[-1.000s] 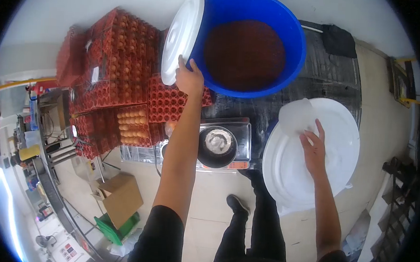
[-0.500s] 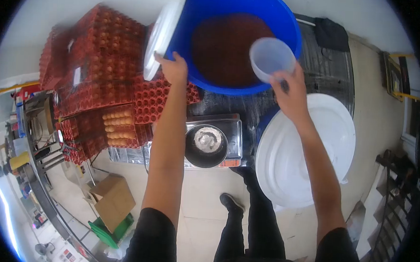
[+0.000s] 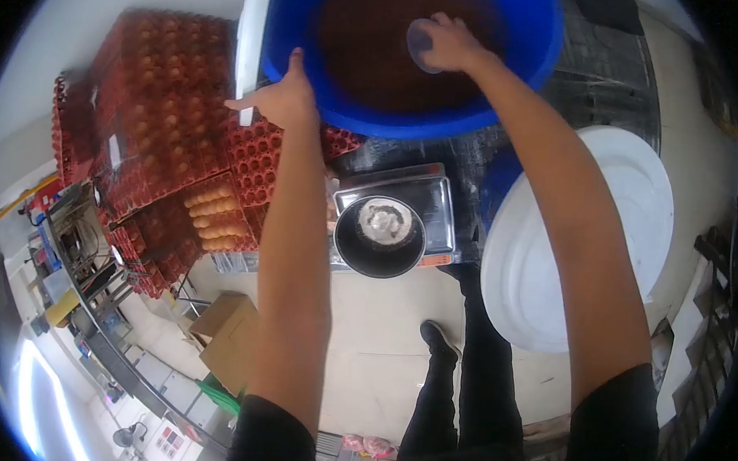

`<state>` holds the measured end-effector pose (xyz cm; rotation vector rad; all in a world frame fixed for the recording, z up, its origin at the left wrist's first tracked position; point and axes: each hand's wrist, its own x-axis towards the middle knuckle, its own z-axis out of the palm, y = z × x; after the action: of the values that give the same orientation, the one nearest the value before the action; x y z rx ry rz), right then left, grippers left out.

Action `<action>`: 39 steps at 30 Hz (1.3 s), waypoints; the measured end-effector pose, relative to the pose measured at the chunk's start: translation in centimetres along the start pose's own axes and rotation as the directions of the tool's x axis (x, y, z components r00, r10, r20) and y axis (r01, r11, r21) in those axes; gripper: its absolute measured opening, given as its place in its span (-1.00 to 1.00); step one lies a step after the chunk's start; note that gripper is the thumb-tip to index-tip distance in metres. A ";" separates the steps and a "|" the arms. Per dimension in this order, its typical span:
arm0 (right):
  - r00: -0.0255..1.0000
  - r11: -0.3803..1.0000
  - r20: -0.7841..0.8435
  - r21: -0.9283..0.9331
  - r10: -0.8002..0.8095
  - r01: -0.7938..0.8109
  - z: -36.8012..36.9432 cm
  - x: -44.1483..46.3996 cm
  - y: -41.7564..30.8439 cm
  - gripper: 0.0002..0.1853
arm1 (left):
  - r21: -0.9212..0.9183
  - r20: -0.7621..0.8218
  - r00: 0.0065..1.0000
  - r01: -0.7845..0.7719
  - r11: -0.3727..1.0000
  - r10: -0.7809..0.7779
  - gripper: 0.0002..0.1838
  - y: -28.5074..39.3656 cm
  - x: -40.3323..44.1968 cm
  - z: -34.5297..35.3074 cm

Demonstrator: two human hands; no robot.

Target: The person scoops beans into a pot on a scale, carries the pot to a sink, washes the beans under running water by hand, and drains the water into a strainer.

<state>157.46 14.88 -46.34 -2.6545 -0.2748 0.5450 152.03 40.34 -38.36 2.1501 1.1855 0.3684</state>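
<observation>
In the head view, my right hand [image 3: 455, 47] is closed on a clear plastic cup [image 3: 417, 44], tilted low over the dark reddish-brown material [image 3: 361, 63] inside a big blue tub [image 3: 441, 126]. The cup's far side is partly hidden by my fingers. At the tub's left rim, my left hand [image 3: 282, 101] has a finger across the lower edge of an upright white lid [image 3: 250, 49], with its thumb pointing up beside the rim. Nearer me, a dark round pot [image 3: 377, 260] with white powder [image 3: 384, 221] sits on a metal scale or tray [image 3: 441, 209].
Stacked red egg trays [image 3: 162, 111] with brown eggs [image 3: 217, 216] stand on the left. A large round white lid [image 3: 520, 297] leans at the right, partly behind my right forearm. On the floor lie a cardboard box [image 3: 234, 340] and a green container [image 3: 220, 395].
My right hand has moved up and left, bringing the cup from the tub's right rim down toward the brown material. My left thumb has spread upward at the lid. The camera view has shifted.
</observation>
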 end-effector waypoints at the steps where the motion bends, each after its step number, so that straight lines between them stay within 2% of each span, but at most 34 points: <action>1: 0.998 0.995 -0.068 0.095 0.004 0.003 0.3 1.9 1.0 -0.16 | 0.008 0.014 1.000 0.015 1.000 -0.016 0.57 0.4 -0.2 -0.1; 2: 0.992 0.988 -0.029 0.098 0.121 -0.118 0.7 3.4 1.5 -0.19 | 0.093 0.014 0.999 0.029 0.995 -0.030 0.54 1.0 -0.4 -0.4; 4: 0.936 0.933 0.027 0.081 0.350 -0.351 0.3 5.9 2.2 -0.23 | 0.075 0.084 0.994 0.059 0.995 -0.065 0.45 1.1 0.1 -0.3; 6: 0.944 0.900 0.317 0.379 0.092 -0.215 -0.6 6.0 3.7 -0.25 | 0.071 0.091 0.996 0.016 0.997 -0.022 0.33 1.1 0.4 -0.3; 7: 0.905 0.833 0.419 0.524 -0.073 -0.176 -0.9 6.2 4.0 -0.26 | 0.132 0.070 0.997 0.002 0.991 -0.012 0.24 1.2 0.6 -0.2; 10: 0.814 0.841 0.579 0.464 -0.051 -0.277 -3.4 5.1 2.7 -0.29 | 0.177 0.090 0.995 0.014 0.984 -0.030 0.15 2.0 0.7 -0.4; 13: 0.829 0.937 0.550 0.226 0.104 -0.267 -5.7 5.3 1.1 -0.19 | 0.134 0.059 0.998 -0.028 0.991 0.020 0.10 2.0 0.8 -0.4; 15: 0.944 0.971 0.318 0.239 -0.090 0.012 -5.3 9.3 4.6 -0.13 | 0.129 0.080 0.997 -0.025 0.991 0.014 0.08 2.2 0.9 -0.4; 16: 0.961 0.963 0.196 0.225 -0.196 0.151 -4.9 10.8 5.8 -0.10 | 0.130 0.091 0.996 -0.027 0.991 0.015 0.07 2.2 1.0 -0.5; 17: 0.991 0.988 -0.019 0.068 -0.134 0.135 -6.0 11.4 4.9 -0.10 | 0.129 0.091 0.996 -0.026 0.991 0.014 0.05 2.0 1.2 -0.4; 18: 0.966 0.993 -0.239 -0.084 -0.101 0.083 -7.3 12.1 4.4 -0.11 | 0.126 0.090 0.996 -0.024 0.992 0.013 0.03 1.9 1.2 -0.2; 19: 0.911 0.988 -0.386 -0.118 -0.142 0.103 -7.9 12.2 3.6 -0.09 | 0.122 0.086 0.996 -0.025 0.992 0.015 0.02 1.9 1.4 0.0; 22: 0.900 0.959 -0.405 -0.280 -0.162 0.047 -4.2 14.6 4.4 -0.10 | 0.146 0.073 0.995 -0.076 0.986 0.066 -0.02 1.3 1.8 0.5; 23: 0.910 0.970 -0.382 -0.229 -0.162 0.077 -2.6 14.7 3.8 -0.09 | 0.137 0.073 0.995 -0.078 0.987 0.068 -0.03 1.4 1.7 0.4; 26: 0.976 0.964 -0.101 -0.206 -0.192 0.168 1.2 13.4 -0.1 -0.08 | 0.159 0.065 0.997 -0.043 0.986 0.033 -0.03 1.9 1.7 0.4; 29: 0.971 0.971 -0.005 0.017 -0.238 0.238 5.4 11.6 0.1 -0.11 | 0.190 0.083 0.997 -0.021 0.982 0.006 -0.04 2.1 1.6 0.1; 32: 0.956 0.959 0.112 0.121 -0.269 0.256 5.1 9.3 -2.6 -0.15 | 0.178 0.084 0.996 -0.003 0.984 -0.012 -0.05 2.6 1.7 0.0; 35: 0.935 0.959 0.256 0.207 -0.246 0.195 4.9 9.2 -3.4 -0.19 | 0.175 0.077 0.997 -0.002 0.984 -0.012 -0.05 2.8 1.6 -0.3; 38: 0.862 0.950 0.456 0.299 -0.223 0.088 4.6 10.1 -3.0 -0.25 | 0.176 0.050 0.998 -0.034 0.984 0.026 -0.06 2.9 1.4 -0.1; 39: 0.825 0.924 0.529 0.382 -0.199 -0.022 4.5 10.0 -2.8 -0.26 | 0.184 0.037 0.999 -0.044 0.982 0.038 -0.06 2.8 1.4 -0.2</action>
<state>164.31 21.67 -52.25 -2.0451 -0.4163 1.2162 154.49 40.50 -36.44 2.3334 1.1986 0.2473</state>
